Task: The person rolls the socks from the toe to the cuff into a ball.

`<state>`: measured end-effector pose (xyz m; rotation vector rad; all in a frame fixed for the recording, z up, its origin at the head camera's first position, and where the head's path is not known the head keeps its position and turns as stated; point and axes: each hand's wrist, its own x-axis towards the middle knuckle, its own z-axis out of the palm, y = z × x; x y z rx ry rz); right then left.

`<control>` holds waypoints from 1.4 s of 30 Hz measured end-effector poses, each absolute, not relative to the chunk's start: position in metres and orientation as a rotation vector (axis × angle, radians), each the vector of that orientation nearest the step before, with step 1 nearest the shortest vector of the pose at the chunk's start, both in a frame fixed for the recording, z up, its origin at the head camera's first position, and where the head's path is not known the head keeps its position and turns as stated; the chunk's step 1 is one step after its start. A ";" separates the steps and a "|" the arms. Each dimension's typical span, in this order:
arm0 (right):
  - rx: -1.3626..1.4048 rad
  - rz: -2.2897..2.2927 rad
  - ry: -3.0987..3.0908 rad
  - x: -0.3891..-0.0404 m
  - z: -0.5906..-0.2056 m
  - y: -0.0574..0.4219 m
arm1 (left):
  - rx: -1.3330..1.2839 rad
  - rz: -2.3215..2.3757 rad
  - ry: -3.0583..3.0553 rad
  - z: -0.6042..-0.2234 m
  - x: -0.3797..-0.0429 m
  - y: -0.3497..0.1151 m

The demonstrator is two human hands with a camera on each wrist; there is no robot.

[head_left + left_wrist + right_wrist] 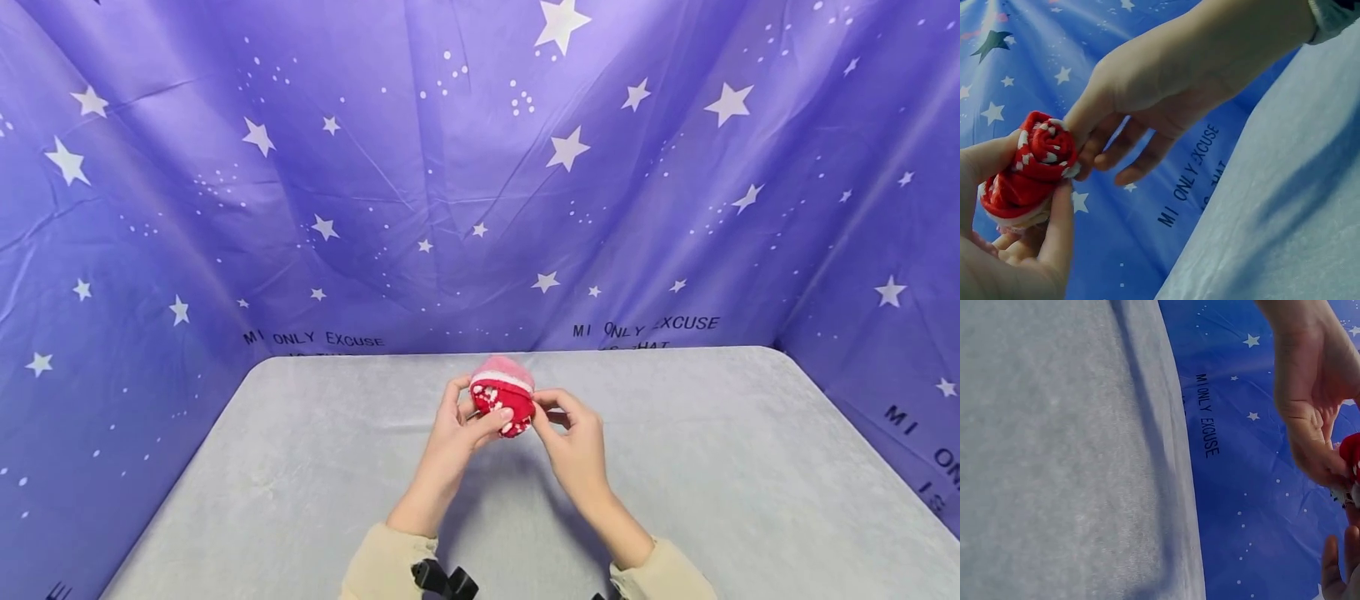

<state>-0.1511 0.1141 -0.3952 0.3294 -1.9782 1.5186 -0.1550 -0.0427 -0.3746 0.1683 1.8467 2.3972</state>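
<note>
A rolled-up sock bundle (506,400), red with white markings, a white band and a pink fuzzy end, is held up over the table's far part. My left hand (461,429) grips it from the left, thumb across its front and fingers behind. At its right edge, my right hand (573,429) pinches the fabric between thumb and forefinger. The left wrist view shows the spiral end of the roll (1050,147) facing that camera. In the right wrist view only a sliver of red cloth (1352,456) shows at the right border.
The table (300,467) wears a pale grey cloth, with arm shadows falling on it. Purple-blue curtains (450,183) with white stars and lettering stand behind it and at both sides. Black camera mounts (446,579) sit near the beige sleeves.
</note>
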 end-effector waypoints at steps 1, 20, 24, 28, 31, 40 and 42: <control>0.319 1.519 -1.982 -0.152 -0.394 0.113 | 0.165 2.407 1.874 -0.376 -0.155 -0.042; 0.670 1.449 -1.955 -0.148 -0.407 0.099 | 0.084 2.676 2.126 -0.373 -0.169 -0.026; 0.508 1.504 -2.011 -0.147 -0.411 0.102 | 0.203 2.462 2.167 -0.374 -0.165 -0.034; 0.391 1.562 -2.107 -0.146 -0.406 0.111 | 0.276 2.314 2.229 -0.376 -0.163 -0.042; 0.352 1.514 -2.201 -0.148 -0.399 0.118 | 0.294 2.251 2.278 -0.377 -0.161 -0.042; 0.613 1.313 -2.235 -0.144 -0.390 0.125 | 0.269 2.095 2.644 -0.380 -0.165 -0.040; 0.685 1.358 -2.180 -0.141 -0.390 0.123 | 0.207 2.028 2.778 -0.380 -0.166 -0.040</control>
